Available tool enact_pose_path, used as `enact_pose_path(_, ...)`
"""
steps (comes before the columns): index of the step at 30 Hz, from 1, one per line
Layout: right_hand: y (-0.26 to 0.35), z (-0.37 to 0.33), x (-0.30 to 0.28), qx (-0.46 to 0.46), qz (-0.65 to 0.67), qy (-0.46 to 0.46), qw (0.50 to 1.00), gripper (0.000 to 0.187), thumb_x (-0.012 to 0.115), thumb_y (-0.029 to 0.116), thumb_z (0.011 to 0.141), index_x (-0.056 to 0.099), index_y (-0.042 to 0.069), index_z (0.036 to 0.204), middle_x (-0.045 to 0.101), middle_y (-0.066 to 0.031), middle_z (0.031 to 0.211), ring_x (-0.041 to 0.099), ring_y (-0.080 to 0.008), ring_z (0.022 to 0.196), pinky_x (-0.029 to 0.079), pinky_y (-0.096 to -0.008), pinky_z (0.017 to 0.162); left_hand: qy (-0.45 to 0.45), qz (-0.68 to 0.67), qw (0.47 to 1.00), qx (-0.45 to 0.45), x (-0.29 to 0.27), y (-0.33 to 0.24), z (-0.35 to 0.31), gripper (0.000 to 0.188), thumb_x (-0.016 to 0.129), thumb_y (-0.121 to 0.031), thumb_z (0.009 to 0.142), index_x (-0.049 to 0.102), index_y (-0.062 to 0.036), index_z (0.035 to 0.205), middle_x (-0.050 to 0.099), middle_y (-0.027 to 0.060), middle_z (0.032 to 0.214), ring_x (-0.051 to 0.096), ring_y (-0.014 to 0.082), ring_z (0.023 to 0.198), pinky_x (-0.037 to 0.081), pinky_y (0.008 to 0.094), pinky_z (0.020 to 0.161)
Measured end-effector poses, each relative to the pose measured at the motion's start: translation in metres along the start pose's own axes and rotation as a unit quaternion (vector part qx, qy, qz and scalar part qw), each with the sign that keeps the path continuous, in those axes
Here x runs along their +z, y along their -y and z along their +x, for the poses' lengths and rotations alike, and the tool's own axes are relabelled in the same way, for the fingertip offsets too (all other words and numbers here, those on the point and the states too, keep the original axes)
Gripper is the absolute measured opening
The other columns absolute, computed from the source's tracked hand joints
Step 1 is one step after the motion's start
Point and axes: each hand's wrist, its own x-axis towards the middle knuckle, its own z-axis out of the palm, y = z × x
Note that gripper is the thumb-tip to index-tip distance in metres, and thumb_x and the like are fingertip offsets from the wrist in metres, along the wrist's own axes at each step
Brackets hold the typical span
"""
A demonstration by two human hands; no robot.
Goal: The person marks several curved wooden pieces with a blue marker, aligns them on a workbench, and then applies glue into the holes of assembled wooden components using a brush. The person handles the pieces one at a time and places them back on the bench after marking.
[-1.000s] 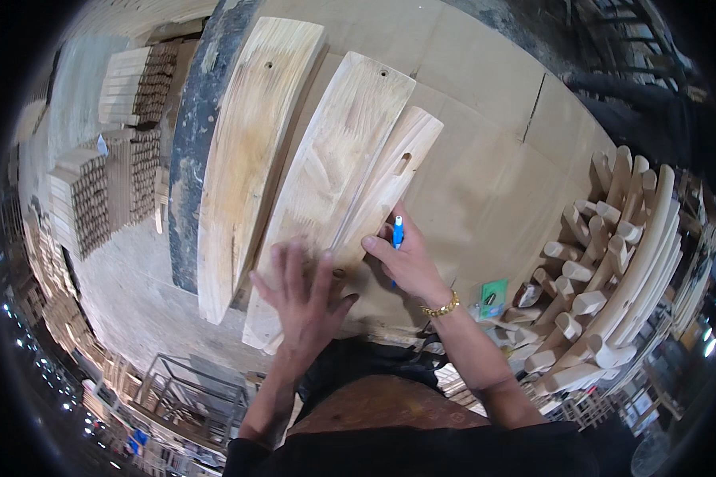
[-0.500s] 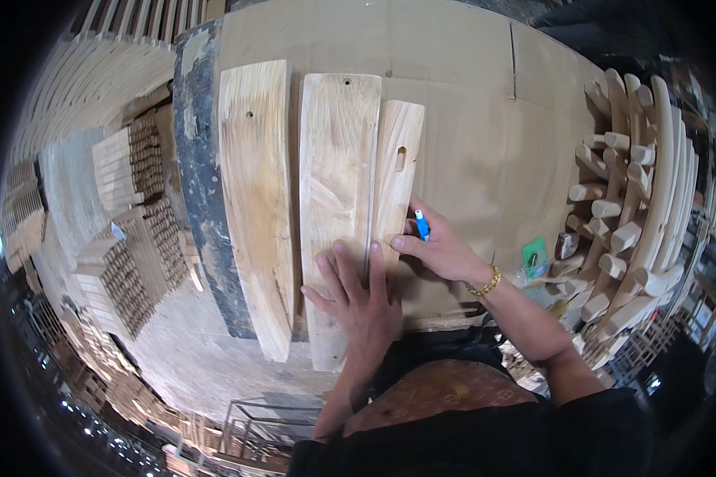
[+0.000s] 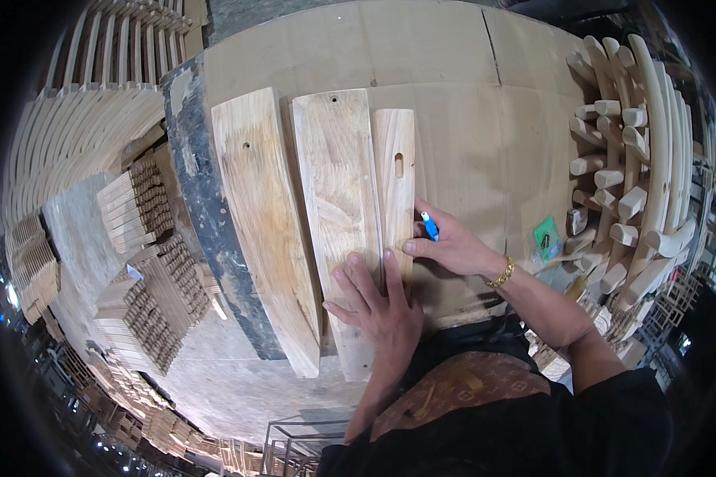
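Note:
Three pale wooden boards lie lengthwise side by side on the bench. My left hand (image 3: 383,306) is spread flat with its palm down, its fingers across the lower part of the wide middle board (image 3: 334,159) and its edge beside the narrow board. My right hand (image 3: 453,245) is closed around a blue pen (image 3: 430,226), and its thumb presses on the right edge of the narrow board (image 3: 398,199), which has an oblong slot near its far end. The left board (image 3: 258,183) lies untouched; it and the middle one each show a small round hole near the far end.
Brown cardboard (image 3: 477,151) covers the bench, with a worn dark strip (image 3: 207,207) along its left side. Curved wooden parts (image 3: 624,175) are stacked at the right, near a small green packet (image 3: 546,238). Stacks of wooden pieces (image 3: 151,302) stand on the floor at left.
The whole view has shifted and turned slightly, so the boards appear lower and more slanted. Both hands keep about the same places on the boards, and the pen stays in my right hand.

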Motion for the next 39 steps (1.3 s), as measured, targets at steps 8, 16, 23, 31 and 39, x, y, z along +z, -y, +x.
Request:
enact_pose_path(8,-0.001,0.001,0.002,-0.043,-0.016,-0.002,0.999,0.077,0.059,0.008,0.089,0.01,0.009,0.148,0.057,-0.0026,0.093,0.046,-0.0075,0.079,0.044,-0.0235,0.072,-0.006,-0.006,1.0,-0.001,0.0,-0.001,0.001,0.076,0.067,-0.018,0.065,0.043,-0.0165,0.137,0.024,0.0258,0.146,0.018,0.0497,0.135,0.001,0.0736,0.097)
enact_pose_path(16,-0.001,0.002,0.002,-0.045,-0.014,-0.004,0.999,0.079,0.06,0.009,0.088,0.009,0.009,0.148,0.057,-0.0021,0.093,0.045,-0.0069,0.079,0.043,-0.0226,0.073,0.002,-0.017,1.0,-0.005,-0.002,-0.002,0.002,0.075,0.068,-0.017,0.064,0.044,-0.0157,0.136,0.023,0.0259,0.146,0.017,0.0506,0.135,0.001,0.074,0.097)
enact_pose_path(23,-0.002,0.002,0.002,-0.043,0.0,0.002,0.999,0.079,0.061,0.01,0.088,0.009,0.008,0.148,0.054,0.0,0.091,0.045,-0.007,0.079,0.043,-0.023,0.073,0.003,-0.019,1.0,-0.002,-0.001,-0.002,0.001,0.077,0.07,-0.017,0.064,0.043,-0.0154,0.136,0.021,0.025,0.147,0.015,0.0501,0.135,0.002,0.0738,0.097)
enact_pose_path(31,-0.002,0.002,0.002,-0.057,-0.023,-0.003,0.998,0.078,0.06,0.01,0.088,0.01,0.007,0.148,0.055,-0.0008,0.097,0.045,-0.007,0.081,0.043,-0.0234,0.075,-0.002,-0.016,1.0,0.0,-0.001,-0.001,0.001,0.072,0.067,-0.019,0.067,0.044,-0.0149,0.136,0.024,0.0263,0.146,0.017,0.0512,0.134,-0.001,0.0732,0.098)
enact_pose_path(39,0.003,0.001,0.004,-0.051,-0.018,-0.008,0.999,0.077,0.059,0.01,0.088,0.011,0.008,0.148,0.055,-0.0019,0.095,0.046,-0.0074,0.08,0.044,-0.0235,0.074,0.003,-0.027,1.0,-0.008,-0.002,-0.003,0.002,0.067,0.063,-0.019,0.072,0.044,-0.0149,0.136,0.024,0.0265,0.146,0.018,0.0506,0.134,-0.003,0.0712,0.099)
